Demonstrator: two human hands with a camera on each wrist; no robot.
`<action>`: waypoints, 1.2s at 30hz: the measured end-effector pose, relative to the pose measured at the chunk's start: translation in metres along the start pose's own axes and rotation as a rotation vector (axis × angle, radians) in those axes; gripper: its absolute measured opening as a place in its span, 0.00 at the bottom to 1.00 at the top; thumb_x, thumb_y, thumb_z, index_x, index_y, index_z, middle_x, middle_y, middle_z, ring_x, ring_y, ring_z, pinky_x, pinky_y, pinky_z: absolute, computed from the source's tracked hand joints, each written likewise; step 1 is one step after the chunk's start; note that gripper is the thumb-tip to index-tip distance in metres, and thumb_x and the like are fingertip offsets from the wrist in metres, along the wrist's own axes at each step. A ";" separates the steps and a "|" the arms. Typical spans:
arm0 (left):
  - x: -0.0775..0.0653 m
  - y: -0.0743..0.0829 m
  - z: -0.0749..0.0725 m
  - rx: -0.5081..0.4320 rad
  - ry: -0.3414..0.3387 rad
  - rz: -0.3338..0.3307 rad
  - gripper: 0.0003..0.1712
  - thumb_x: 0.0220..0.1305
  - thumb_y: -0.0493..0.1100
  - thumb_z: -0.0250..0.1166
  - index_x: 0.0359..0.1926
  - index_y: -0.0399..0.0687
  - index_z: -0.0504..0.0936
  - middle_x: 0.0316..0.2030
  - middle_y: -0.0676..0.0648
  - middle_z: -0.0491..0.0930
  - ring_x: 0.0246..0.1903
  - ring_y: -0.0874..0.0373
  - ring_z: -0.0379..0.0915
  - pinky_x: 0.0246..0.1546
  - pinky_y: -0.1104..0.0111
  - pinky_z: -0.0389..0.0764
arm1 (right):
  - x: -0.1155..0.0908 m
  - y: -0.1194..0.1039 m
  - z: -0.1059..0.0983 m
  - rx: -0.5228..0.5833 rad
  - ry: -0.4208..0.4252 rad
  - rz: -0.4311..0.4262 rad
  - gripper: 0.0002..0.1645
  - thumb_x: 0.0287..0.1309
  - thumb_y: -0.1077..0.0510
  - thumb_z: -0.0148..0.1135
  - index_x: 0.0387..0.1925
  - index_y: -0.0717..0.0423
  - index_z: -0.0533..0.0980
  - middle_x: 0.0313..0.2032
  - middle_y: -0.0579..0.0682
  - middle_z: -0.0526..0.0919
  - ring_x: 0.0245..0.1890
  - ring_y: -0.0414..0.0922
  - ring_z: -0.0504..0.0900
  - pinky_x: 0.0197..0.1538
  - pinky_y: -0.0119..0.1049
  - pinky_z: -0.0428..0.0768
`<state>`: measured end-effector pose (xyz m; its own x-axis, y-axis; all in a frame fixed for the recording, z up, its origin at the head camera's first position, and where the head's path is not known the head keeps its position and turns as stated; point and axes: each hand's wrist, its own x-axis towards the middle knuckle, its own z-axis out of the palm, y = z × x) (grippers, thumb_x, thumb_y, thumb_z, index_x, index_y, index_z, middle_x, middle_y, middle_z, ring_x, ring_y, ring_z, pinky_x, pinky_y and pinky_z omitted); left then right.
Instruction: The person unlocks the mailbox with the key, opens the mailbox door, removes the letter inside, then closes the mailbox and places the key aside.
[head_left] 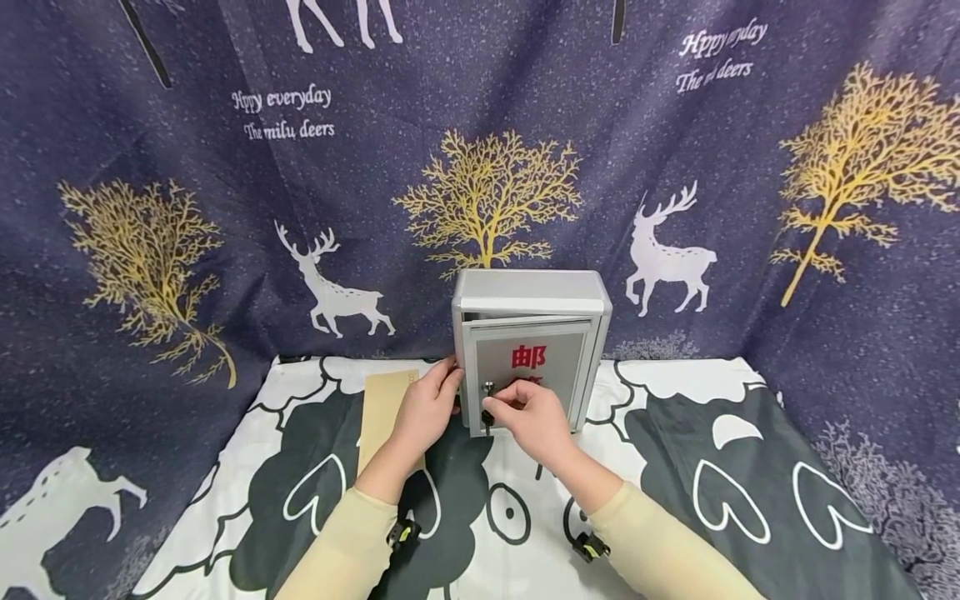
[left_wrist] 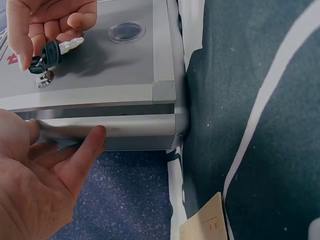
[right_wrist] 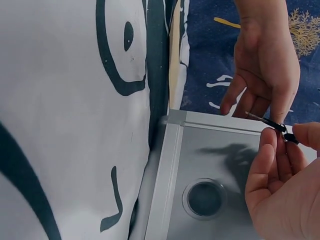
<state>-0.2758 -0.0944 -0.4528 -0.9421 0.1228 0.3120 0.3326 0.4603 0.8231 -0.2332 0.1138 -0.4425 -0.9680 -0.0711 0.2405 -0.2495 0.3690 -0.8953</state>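
Observation:
A silver metal mailbox with red characters stands upright on the patterned cloth, its front door slightly ajar along the top and left edges. My right hand pinches a black-headed key at the round lock near the door's left edge. A second key with a bare blade dangles below the fingers. My left hand rests against the box's left side, fingertips on the side rim; some of its fingers are hidden behind that edge.
A tan envelope lies on the cloth left of the mailbox, partly under my left forearm. Close behind the box hangs a dark blue curtain with deer and trees. A round window sits low in the door.

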 end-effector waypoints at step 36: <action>-0.001 -0.001 0.000 -0.006 0.000 0.003 0.27 0.91 0.54 0.56 0.80 0.50 0.77 0.67 0.41 0.85 0.42 0.50 0.91 0.38 0.66 0.92 | 0.012 0.006 0.015 -0.056 0.127 -0.085 0.07 0.71 0.52 0.79 0.40 0.52 0.90 0.33 0.43 0.92 0.32 0.40 0.89 0.34 0.36 0.83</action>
<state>-0.2750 -0.0948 -0.4544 -0.9412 0.1243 0.3141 0.3354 0.4548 0.8250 -0.2466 0.1015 -0.4507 -0.9316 0.0117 0.3632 -0.3255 0.4178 -0.8482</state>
